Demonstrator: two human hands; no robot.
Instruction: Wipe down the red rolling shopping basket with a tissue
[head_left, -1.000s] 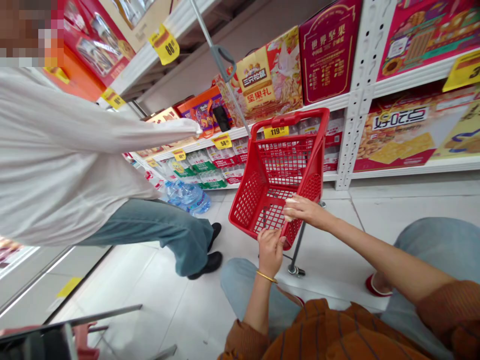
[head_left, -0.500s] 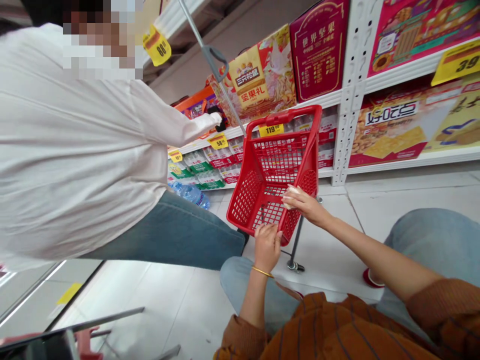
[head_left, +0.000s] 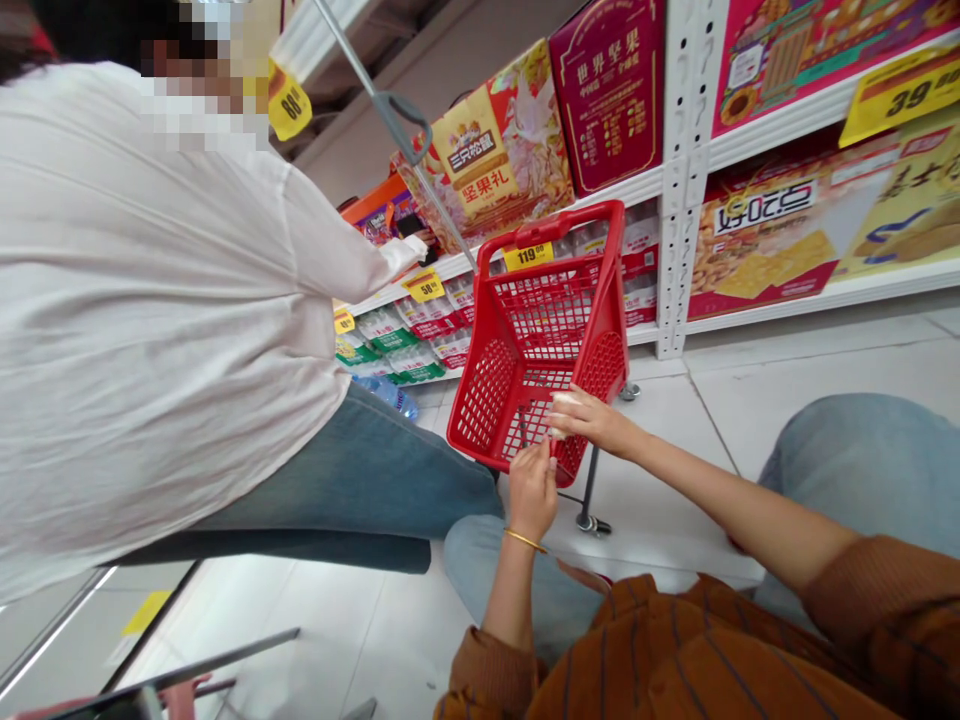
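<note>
A red plastic shopping cart (head_left: 466,400) with a latticed basket stands in front of my knees, its handle toward the shelves. My left hand (head_left: 533,490), with a gold bangle at the wrist, is closed around the near rim of the basket. Crumpled in the fingers of my right hand (head_left: 600,422) is a white cloth or tissue (head_left: 564,412). That hand is at the basket's right rim, close to the left fingertips. Whether the cloth presses on the rim is hard to make out. No goods show inside the basket.
A person in a white shirt (head_left: 187,300) stands at the left, one arm stretched to the shelf. Gift boxes (head_left: 480,160) and packed bottles fill the shelving behind the cart. A white shelf post (head_left: 679,200) rises at right. Metal legs (head_left: 247,645) stick out at lower left.
My right hand has moved down and left along the rim with the white cloth, nearer my left hand. The left fingers have bunched more tightly. The view has shifted slightly.
</note>
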